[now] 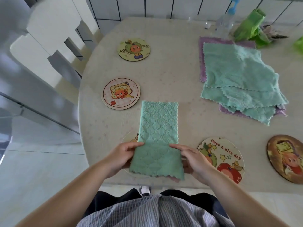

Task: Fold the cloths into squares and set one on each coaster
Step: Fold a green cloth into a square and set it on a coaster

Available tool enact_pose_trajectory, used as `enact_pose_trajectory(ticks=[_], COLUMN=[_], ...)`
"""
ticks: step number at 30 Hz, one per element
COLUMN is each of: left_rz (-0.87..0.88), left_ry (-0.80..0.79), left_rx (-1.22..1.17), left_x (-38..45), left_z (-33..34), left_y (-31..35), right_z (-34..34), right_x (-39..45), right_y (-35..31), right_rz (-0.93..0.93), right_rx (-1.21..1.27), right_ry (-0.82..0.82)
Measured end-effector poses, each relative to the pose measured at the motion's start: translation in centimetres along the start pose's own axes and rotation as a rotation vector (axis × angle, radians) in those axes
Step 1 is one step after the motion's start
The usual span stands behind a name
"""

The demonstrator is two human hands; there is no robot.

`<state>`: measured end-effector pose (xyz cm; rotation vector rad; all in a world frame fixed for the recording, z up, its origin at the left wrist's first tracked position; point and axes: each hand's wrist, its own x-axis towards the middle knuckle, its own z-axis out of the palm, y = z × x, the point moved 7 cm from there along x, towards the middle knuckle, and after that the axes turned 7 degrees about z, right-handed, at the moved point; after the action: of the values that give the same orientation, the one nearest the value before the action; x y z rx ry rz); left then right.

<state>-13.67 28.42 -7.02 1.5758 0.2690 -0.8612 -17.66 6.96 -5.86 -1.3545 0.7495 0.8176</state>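
Note:
A green patterned cloth, folded into a long strip, lies on the table in front of me. My left hand grips its near left edge and my right hand grips its near right edge, lifting the near end. The strip partly covers a round coaster at the front. Other picture coasters lie around: one at the far left, one at mid left, a "Have a nice day" one to my right and a brown one at the far right.
A pile of teal and purple cloths lies at the back right. Behind it stand a clear bottle and a green plastic bag. A white chair stands off the table's left edge. The table's near edge is at my waist.

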Motion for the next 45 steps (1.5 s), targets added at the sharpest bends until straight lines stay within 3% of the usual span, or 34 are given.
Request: enact_pose_trajectory(ticks=[4, 7, 9, 17, 21, 23, 27, 29, 32, 40, 43, 45], left_rz=[0.101, 0.325, 0.423, 0.236, 0.131, 0.138, 0.312, 0.412, 0.539, 0.527, 0.701, 0.799], left_ry=[-0.001, 0.076, 0.078, 0.205, 0.218, 0.226, 0.158, 0.111, 0.189, 0.271, 0.341, 0.248], left_rx=[0.053, 0.326, 0.360, 0.074, 0.069, 0.052, 0.119, 0.230, 0.459, 0.723, 0.997, 1.193], left_x=[0.6, 1.5, 2.4, 6.8, 8.2, 8.3, 8.0, 8.0, 8.1, 8.7, 7.0, 6.8], left_z=[-0.8, -1.6, -1.3, -1.3, -1.4, -1.3, -0.8, -0.4, -0.7, -0.6, -0.1, 1.4], left_y=[1.2, 4.6, 6.5, 8.4, 7.1, 7.2, 7.6, 7.9, 8.6, 10.1, 11.0, 10.8], right_z=[0.3, -0.3, -0.8, -2.6, -3.2, -3.5, -3.5, -3.4, -3.4, -4.1, -3.1, -0.6], right_x=[0.3, 1.0, 1.3, 4.4, 5.5, 5.6, 5.4, 5.4, 5.6, 6.0, 4.5, 4.4], right_y=[-0.1, -1.7, -3.3, -8.2, -9.1, -9.5, -10.5, -10.9, -10.7, -10.3, -11.7, -12.0], right_rz=[0.056, 0.036, 0.008, -0.066, -0.105, -0.180, -0.349, -0.418, -0.418, -0.353, -0.652, -0.786], right_rx=[0.186, 0.138, 0.053, -0.131, -0.505, -0.636, -0.610, -0.594, -0.525, -0.405, -0.783, -1.071], right_ry=[-0.173, -0.120, -0.040, 0.179, 0.260, 0.329, 0.417, 0.456, 0.460, 0.483, 0.630, 0.585])
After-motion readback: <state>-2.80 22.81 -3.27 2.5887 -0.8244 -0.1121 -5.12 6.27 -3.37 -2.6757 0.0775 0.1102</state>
